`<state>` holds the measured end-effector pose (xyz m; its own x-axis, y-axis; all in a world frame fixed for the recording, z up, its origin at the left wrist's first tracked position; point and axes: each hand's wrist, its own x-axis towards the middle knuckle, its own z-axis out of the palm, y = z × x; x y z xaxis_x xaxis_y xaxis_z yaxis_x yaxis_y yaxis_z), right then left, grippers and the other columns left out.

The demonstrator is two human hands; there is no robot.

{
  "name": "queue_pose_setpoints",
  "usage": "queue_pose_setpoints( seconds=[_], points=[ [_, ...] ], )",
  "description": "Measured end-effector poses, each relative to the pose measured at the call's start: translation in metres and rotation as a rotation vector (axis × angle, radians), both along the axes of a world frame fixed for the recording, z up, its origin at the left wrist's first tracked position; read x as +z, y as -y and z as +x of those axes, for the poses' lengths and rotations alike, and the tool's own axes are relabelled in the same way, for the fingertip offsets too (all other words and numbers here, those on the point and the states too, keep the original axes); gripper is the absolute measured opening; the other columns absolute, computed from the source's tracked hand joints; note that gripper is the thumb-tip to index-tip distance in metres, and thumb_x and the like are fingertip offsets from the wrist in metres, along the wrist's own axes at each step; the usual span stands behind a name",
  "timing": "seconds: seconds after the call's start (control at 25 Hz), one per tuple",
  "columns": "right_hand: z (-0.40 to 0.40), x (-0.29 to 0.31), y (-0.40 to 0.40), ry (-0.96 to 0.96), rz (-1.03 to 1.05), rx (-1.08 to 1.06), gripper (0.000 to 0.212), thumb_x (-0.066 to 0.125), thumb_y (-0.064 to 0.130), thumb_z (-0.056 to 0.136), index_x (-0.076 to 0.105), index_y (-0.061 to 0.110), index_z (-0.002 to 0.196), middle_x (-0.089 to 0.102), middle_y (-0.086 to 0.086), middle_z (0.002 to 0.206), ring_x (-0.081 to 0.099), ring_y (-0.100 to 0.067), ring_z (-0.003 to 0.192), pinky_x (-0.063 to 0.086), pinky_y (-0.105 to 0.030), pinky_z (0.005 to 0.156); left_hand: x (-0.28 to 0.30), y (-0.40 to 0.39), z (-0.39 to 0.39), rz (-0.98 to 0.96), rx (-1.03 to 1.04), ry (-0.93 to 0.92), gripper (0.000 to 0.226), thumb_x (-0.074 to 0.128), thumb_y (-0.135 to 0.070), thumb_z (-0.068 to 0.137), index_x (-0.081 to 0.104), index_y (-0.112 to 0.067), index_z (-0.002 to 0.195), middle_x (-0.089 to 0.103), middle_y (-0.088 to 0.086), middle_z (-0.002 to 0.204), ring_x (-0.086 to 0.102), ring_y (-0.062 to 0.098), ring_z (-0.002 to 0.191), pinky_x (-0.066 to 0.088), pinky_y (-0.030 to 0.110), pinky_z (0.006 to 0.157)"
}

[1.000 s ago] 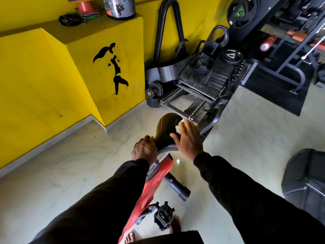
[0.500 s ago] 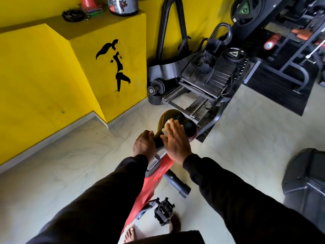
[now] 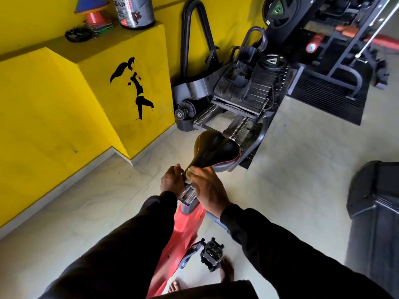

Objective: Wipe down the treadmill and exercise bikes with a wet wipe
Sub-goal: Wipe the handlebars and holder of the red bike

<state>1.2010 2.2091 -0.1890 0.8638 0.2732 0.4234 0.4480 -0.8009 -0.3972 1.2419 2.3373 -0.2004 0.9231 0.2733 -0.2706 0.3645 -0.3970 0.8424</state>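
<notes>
A red exercise bike (image 3: 187,231) stands below me, its black saddle (image 3: 216,151) with red trim pointing away. My left hand (image 3: 171,181) grips the narrow near end of the saddle. My right hand (image 3: 208,188) presses a white wet wipe (image 3: 189,174) against that same narrow end, just above the grey seat post (image 3: 188,197). Most of the wipe is hidden under my fingers. A black pedal (image 3: 211,254) hangs lower right of the frame.
A yellow stepped wall (image 3: 64,100) runs along the left, with a tin (image 3: 136,10) and cones on its ledge. Black gym machines (image 3: 244,87) and weight plates crowd the far side. A dark machine cover (image 3: 375,223) stands at right. My bare feet (image 3: 226,270) are on pale floor tiles.
My right hand has slid the wipe back along the saddle from its wide far end to the narrow near end. The left hand has kept its grip.
</notes>
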Motion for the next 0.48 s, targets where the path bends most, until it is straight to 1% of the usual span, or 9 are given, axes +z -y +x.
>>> queue_pose_setpoints(
  seconds=[0.08, 0.16, 0.2, 0.24, 0.28, 0.36, 0.44, 0.48],
  points=[
    [-0.001, 0.002, -0.007, -0.081, 0.250, -0.161, 0.024, 0.056, 0.002, 0.090, 0.069, 0.008, 0.109, 0.058, -0.010, 0.112, 0.059, -0.021, 0.096, 0.047, -0.020, 0.088, 0.001, -0.003, -0.002, 0.003, 0.006, -0.016, 0.042, 0.034, -0.035, 0.107, 0.068, -0.011, 0.101, 0.066, 0.010, 0.101, 0.059, 0.029, 0.087, 0.043, 0.031, 0.075],
    [-0.010, 0.003, -0.024, -0.188, 0.411, -0.242, 0.019, 0.058, 0.002, 0.089, 0.068, 0.009, 0.103, 0.056, -0.007, 0.105, 0.055, -0.007, 0.089, 0.038, -0.005, 0.084, -0.001, -0.004, 0.001, -0.004, 0.001, -0.014, 0.041, 0.035, -0.037, 0.106, 0.068, -0.013, 0.100, 0.065, 0.007, 0.100, 0.060, 0.028, 0.087, 0.047, 0.033, 0.080],
    [-0.018, 0.000, -0.034, -0.235, 0.482, -0.247, 0.017, 0.060, -0.001, 0.086, 0.067, 0.009, 0.098, 0.055, -0.005, 0.102, 0.052, 0.002, 0.084, 0.038, 0.000, 0.079, 0.001, -0.003, 0.003, -0.016, 0.003, -0.010, 0.041, 0.036, -0.040, 0.106, 0.067, -0.015, 0.098, 0.067, 0.008, 0.102, 0.061, 0.030, 0.089, 0.051, 0.038, 0.083],
    [-0.025, -0.004, -0.042, -0.307, 0.571, -0.258, 0.017, 0.061, -0.003, 0.084, 0.065, 0.010, 0.093, 0.056, -0.004, 0.100, 0.053, 0.005, 0.079, 0.039, -0.001, 0.075, 0.004, -0.001, 0.006, -0.020, 0.001, -0.019, 0.041, 0.036, -0.041, 0.105, 0.067, -0.015, 0.100, 0.068, 0.011, 0.105, 0.062, 0.032, 0.092, 0.052, 0.041, 0.086],
    [-0.030, -0.006, -0.045, -0.377, 0.658, -0.301, 0.017, 0.062, -0.004, 0.082, 0.064, 0.011, 0.089, 0.056, -0.003, 0.097, 0.055, 0.006, 0.076, 0.043, -0.005, 0.071, 0.011, 0.004, 0.009, -0.009, -0.011, -0.026, 0.042, 0.035, -0.042, 0.105, 0.066, -0.014, 0.104, 0.068, 0.013, 0.110, 0.061, 0.033, 0.096, 0.051, 0.042, 0.088],
    [-0.019, -0.003, -0.039, -0.447, 0.884, -0.518, 0.017, 0.063, -0.002, 0.083, 0.062, 0.015, 0.086, 0.061, 0.000, 0.088, 0.059, 0.002, 0.071, 0.049, -0.017, 0.066, 0.018, 0.014, 0.017, 0.081, -0.086, -0.007, 0.043, 0.034, -0.037, 0.106, 0.064, -0.008, 0.115, 0.063, 0.017, 0.120, 0.057, 0.035, 0.106, 0.045, 0.040, 0.091],
    [0.003, 0.007, -0.024, -0.472, 1.119, -0.732, 0.012, 0.063, 0.003, 0.086, 0.059, 0.014, 0.088, 0.064, 0.005, 0.079, 0.061, -0.003, 0.069, 0.048, -0.015, 0.060, 0.022, 0.022, 0.020, 0.308, -0.267, 0.002, 0.041, 0.031, -0.029, 0.107, 0.055, -0.005, 0.129, 0.055, 0.019, 0.129, 0.050, 0.036, 0.117, 0.040, 0.039, 0.096],
    [0.011, 0.010, -0.021, -0.491, 1.155, -0.783, 0.009, 0.063, 0.006, 0.087, 0.059, 0.014, 0.087, 0.065, 0.003, 0.078, 0.063, -0.008, 0.071, 0.049, -0.015, 0.061, 0.022, 0.024, 0.020, 0.424, -0.339, 0.010, 0.040, 0.029, -0.027, 0.108, 0.050, -0.007, 0.135, 0.052, 0.018, 0.133, 0.047, 0.035, 0.121, 0.039, 0.038, 0.098]
  ],
)
